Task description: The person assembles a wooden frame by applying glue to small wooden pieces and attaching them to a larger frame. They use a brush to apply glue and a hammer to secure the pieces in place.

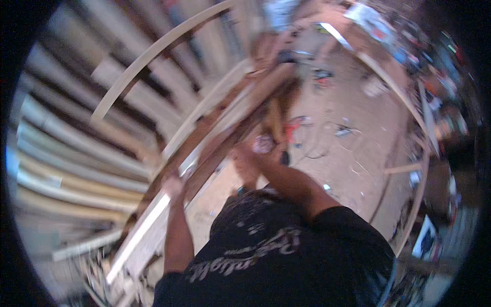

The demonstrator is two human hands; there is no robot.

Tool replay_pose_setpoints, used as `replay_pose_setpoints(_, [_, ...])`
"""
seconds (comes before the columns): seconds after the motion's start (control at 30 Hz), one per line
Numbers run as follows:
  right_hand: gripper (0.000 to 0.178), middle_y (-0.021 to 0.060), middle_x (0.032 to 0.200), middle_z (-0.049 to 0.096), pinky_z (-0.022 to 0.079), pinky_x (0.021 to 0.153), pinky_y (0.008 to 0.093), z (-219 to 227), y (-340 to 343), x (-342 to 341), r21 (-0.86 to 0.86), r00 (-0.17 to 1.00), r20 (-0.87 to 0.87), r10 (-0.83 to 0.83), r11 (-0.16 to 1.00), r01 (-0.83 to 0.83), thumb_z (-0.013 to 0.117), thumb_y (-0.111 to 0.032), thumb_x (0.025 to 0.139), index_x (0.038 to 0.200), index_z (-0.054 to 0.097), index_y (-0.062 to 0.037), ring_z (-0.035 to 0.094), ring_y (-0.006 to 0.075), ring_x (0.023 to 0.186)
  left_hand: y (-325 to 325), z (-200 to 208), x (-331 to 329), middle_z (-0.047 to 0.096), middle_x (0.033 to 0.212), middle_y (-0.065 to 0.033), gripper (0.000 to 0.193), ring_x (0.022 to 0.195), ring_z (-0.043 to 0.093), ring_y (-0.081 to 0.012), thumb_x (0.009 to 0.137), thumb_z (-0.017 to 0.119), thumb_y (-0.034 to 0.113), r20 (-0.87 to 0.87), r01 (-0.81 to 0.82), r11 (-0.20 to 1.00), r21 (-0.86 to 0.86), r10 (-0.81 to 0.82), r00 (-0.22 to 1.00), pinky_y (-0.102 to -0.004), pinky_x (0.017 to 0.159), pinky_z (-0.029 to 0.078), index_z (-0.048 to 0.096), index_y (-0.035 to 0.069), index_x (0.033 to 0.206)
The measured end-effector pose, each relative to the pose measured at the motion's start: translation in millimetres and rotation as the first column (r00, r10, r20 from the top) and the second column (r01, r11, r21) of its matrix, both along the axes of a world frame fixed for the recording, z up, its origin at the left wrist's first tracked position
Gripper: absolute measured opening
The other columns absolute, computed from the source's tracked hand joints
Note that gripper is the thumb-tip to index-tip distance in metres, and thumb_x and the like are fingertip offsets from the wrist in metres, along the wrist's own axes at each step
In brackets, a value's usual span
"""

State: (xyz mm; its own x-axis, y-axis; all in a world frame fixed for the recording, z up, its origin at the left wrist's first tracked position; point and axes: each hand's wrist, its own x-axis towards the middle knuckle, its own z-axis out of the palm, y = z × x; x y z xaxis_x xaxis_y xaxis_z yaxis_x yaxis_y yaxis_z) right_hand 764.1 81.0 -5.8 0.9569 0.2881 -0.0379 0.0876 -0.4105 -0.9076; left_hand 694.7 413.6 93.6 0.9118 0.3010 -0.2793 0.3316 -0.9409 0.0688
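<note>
Motion blurs the whole picture. At the left, my left hand (173,185) lies over a long pale wooden board (140,233) and appears closed around its edge; the single fingers are smeared. The board runs slantwise from lower left toward the upper middle. Beside it lie dark brown wooden beams (230,138) in the same direction. My right arm reaches across in front of my dark shirt, and my right hand (242,156) is close to the near side of the beams. Its fingers are too smeared to show whether they hold anything.
Many planks (76,189) lie side by side at the left, with a thin curved-looking strip (153,51) across them. A red object (291,130) and thin cables (312,148) are on the dusty ground (353,112). Long boards (391,84) and mixed clutter line the right.
</note>
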Motion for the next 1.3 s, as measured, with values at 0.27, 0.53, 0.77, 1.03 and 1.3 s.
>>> replay_pose_setpoints(0.27, [0.024,0.0161,0.101,0.072,0.054,0.080,0.0493,11.4,63.7,2.8,-0.527,0.936,0.211,0.284,0.839,-0.136,0.068,-0.029,0.089,0.094,0.067,-0.0058,0.069,0.0373,0.095,-10.9,-16.4,-19.5,0.061,0.110,-0.0141,0.071,0.108,0.060,-0.0363,0.082,0.068,0.072,0.476,0.146,0.872,0.466,-0.387,0.790,-0.0496,0.089,0.050,0.057,0.007,0.109])
replay_pose_setpoints(0.53, [0.028,0.0146,0.123,0.069,0.052,0.094,0.0540,144.6,-15.5,1.6,-0.556,0.917,0.284,0.280,0.827,-0.080,0.065,-0.032,0.091,0.105,0.070,-0.0080,0.063,0.0400,0.117,-0.7,-14.7,-24.1,0.063,0.114,-0.0180,0.087,0.109,0.060,-0.0407,0.079,0.068,0.076,0.284,0.266,0.902,0.339,-0.368,0.885,-0.0529,0.093,0.049,0.057,0.002,0.124])
replay_pose_setpoints(0.77, [0.075,0.0112,0.160,0.044,0.014,0.125,0.0655,136.4,-53.7,82.1,-0.718,0.830,0.368,0.418,0.695,-0.031,0.060,-0.063,0.092,0.151,0.050,-0.0179,0.028,0.0374,0.153,97.4,1.9,-56.8,0.067,0.098,-0.0264,0.088,0.100,0.063,-0.0496,0.073,0.079,0.069,0.030,0.235,0.972,0.012,-0.235,0.971,-0.0576,0.092,0.051,0.062,-0.007,0.114])
replay_pose_setpoints(1.03, [0.081,0.0097,0.141,0.061,0.018,0.119,0.0672,131.4,-56.9,102.7,-0.744,0.752,0.281,0.596,0.630,-0.222,0.063,-0.078,0.081,0.135,0.065,-0.0184,0.040,0.0342,0.145,86.7,24.5,-82.1,0.068,0.115,-0.0302,0.077,0.110,0.066,-0.0453,0.074,0.084,0.053,0.100,0.157,0.981,-0.114,-0.146,0.984,-0.0554,0.087,0.055,0.053,0.001,0.122])
replay_pose_setpoints(1.3, [0.072,0.0071,0.124,0.065,0.028,0.112,0.0561,170.3,-56.7,102.3,-0.584,0.589,0.660,0.466,0.812,0.012,0.068,-0.070,0.079,0.126,0.068,-0.0151,0.054,0.0312,0.125,79.8,56.9,-77.6,0.062,0.121,-0.0245,0.081,0.115,0.059,-0.0447,0.064,0.090,0.053,0.370,0.345,0.932,0.109,-0.360,0.857,-0.0544,0.093,0.049,0.059,0.005,0.121])
